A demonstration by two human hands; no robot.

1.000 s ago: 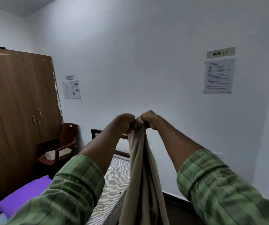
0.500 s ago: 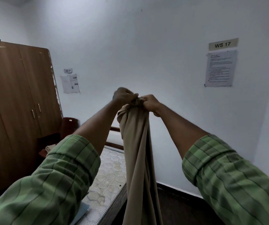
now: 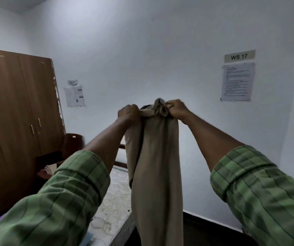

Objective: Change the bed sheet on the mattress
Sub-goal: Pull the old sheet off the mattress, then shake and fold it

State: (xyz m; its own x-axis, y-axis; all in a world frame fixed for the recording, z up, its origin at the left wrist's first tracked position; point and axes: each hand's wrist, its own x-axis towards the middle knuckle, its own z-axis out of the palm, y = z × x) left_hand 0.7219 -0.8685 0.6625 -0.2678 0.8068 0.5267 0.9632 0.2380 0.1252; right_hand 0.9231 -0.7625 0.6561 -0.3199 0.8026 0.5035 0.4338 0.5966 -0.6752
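Observation:
A beige bed sheet hangs in a long bunched column from both my raised hands, in front of the white wall. My left hand grips its top edge on the left. My right hand grips a gathered knot of the cloth on the right, a short span apart. Below, the bare quilted mattress lies on its bed, partly hidden by my left sleeve and the sheet. The sheet's lower end runs out of the frame.
A brown wooden wardrobe fills the left. A dark red chair with a cloth on it stands beside it, by the bed's headboard. Papers and a "WS 17" sign hang on the wall. Dark floor lies to the right of the bed.
My hands rose with the sheet from chest height, then moved slightly apart, spreading its top edge. The view tilted a little.

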